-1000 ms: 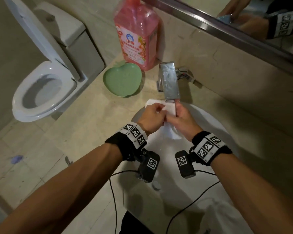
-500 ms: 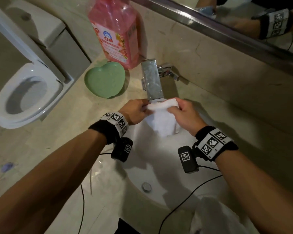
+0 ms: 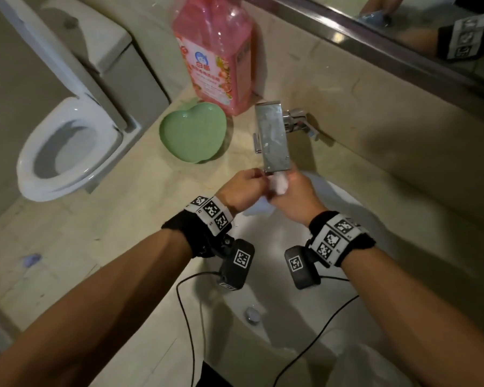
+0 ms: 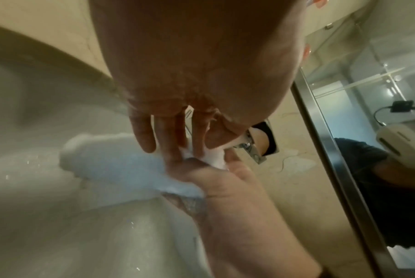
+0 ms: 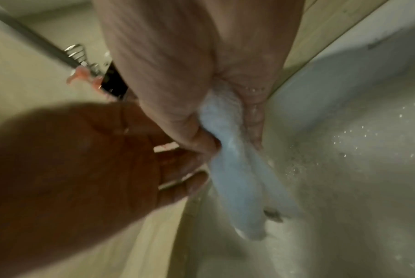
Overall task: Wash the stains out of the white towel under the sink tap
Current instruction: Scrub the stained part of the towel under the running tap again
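Observation:
The white towel [image 3: 280,185] is bunched between both hands just below the spout of the flat chrome tap [image 3: 274,138], over the white sink [image 3: 338,216]. My left hand [image 3: 246,188] pinches the towel's upper part with thumb and fingers. Against it, my right hand [image 3: 294,196] grips the same bunch in its fist. In the left wrist view the towel [image 4: 121,165] hangs as a wet roll below the left hand [image 4: 178,144], and the right hand [image 4: 225,186] clasps it from below. From the right wrist the towel [image 5: 237,178] trails down out of the right hand [image 5: 225,137], with the left hand [image 5: 94,159] beside it. Droplets dot the basin.
A pink detergent bottle [image 3: 215,60] and a green heart-shaped dish [image 3: 193,132] stand on the counter left of the tap. The open toilet [image 3: 67,146] is farther left and the mirror [image 3: 403,29] runs along the back. Another white cloth [image 3: 375,367] lies at the basin's near edge; the drain [image 3: 252,315] sits below my wrists.
Half a second ago my hands held the towel spread apart under the spout. They have come together and bunched it between them.

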A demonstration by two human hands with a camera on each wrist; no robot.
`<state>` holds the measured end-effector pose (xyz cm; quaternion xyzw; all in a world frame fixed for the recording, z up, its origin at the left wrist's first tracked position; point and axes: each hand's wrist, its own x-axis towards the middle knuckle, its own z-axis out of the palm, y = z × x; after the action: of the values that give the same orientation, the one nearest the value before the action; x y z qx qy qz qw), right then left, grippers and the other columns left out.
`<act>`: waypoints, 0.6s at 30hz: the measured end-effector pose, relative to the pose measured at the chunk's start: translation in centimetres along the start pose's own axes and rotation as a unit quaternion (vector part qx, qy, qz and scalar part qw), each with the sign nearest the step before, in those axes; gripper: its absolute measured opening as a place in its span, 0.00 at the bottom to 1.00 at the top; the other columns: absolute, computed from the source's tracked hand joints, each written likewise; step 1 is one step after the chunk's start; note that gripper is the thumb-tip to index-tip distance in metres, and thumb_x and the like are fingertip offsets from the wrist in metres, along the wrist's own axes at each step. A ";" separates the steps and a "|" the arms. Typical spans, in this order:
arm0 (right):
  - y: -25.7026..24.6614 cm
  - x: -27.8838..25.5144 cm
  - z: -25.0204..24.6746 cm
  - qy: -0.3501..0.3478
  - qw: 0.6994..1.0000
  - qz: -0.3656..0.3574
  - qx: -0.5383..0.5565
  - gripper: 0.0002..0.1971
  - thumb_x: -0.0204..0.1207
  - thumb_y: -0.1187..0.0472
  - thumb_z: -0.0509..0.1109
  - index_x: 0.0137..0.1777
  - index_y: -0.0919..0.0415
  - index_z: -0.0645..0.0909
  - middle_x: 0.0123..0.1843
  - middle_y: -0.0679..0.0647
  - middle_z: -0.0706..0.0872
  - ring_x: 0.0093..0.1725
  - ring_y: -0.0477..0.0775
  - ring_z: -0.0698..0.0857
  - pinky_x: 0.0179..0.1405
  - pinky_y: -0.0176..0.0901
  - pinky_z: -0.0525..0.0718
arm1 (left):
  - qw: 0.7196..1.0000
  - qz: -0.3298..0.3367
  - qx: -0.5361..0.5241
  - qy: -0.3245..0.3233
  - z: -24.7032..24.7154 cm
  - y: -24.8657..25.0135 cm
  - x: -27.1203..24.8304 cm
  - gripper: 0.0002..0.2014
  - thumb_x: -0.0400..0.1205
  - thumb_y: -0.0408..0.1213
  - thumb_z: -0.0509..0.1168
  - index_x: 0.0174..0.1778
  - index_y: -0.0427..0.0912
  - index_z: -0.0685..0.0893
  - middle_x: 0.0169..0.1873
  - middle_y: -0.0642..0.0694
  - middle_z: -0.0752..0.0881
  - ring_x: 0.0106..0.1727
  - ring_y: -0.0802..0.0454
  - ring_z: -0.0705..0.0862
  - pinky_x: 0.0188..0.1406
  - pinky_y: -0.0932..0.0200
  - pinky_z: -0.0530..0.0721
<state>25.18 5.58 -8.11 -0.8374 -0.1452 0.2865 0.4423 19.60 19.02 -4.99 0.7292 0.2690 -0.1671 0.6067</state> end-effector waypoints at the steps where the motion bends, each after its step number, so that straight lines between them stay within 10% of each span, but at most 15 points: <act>1: -0.1 0.3 -0.1 0.007 0.999 0.019 0.032 0.23 0.72 0.66 0.79 0.66 0.54 0.80 0.54 0.47 0.88 0.56 0.49 0.87 0.49 0.28 0.84 | 0.998 0.024 0.053 0.012 -0.4 -0.3 -0.1 0.06 0.76 0.32 0.67 0.48 0.44 0.82 0.44 0.47 0.87 0.47 0.50 0.86 0.49 0.55 0.83; 7: -0.3 0.1 -1.5 0.000 0.988 0.068 0.142 0.22 0.65 0.68 0.66 0.60 0.51 0.82 0.57 0.56 0.90 0.59 0.57 0.88 0.62 0.63 0.87 | 0.971 0.108 0.197 -0.077 -1.4 -2.4 1.3 0.47 0.62 0.38 0.83 0.76 0.41 0.67 0.67 0.46 0.77 0.66 0.48 0.78 0.65 0.55 0.78; 12: 0.6 -0.4 -2.7 0.014 0.984 0.082 0.160 0.23 0.58 0.69 0.67 0.51 0.45 0.81 0.55 0.56 0.87 0.61 0.60 0.86 0.64 0.64 0.85 | 0.951 0.110 0.281 -0.065 -0.1 -2.6 2.3 0.36 0.67 0.45 0.82 0.71 0.49 0.79 0.56 0.57 0.82 0.56 0.54 0.81 0.54 0.64 0.74; 18: 1.6 -0.4 -5.3 -0.159 0.947 0.176 0.215 0.26 0.52 0.64 0.87 0.46 0.53 0.76 0.63 0.61 0.83 0.59 0.63 0.87 0.50 0.63 0.92 | 0.896 0.148 0.419 -0.002 0.4 -0.5 2.4 0.21 0.80 0.41 0.65 0.70 0.45 0.81 0.65 0.41 0.84 0.65 0.42 0.83 0.61 0.58 0.80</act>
<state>28.07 0.94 -6.92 -0.6782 0.0013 0.5138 0.5254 21.23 19.13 -6.87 0.9467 0.0616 -0.1741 0.2638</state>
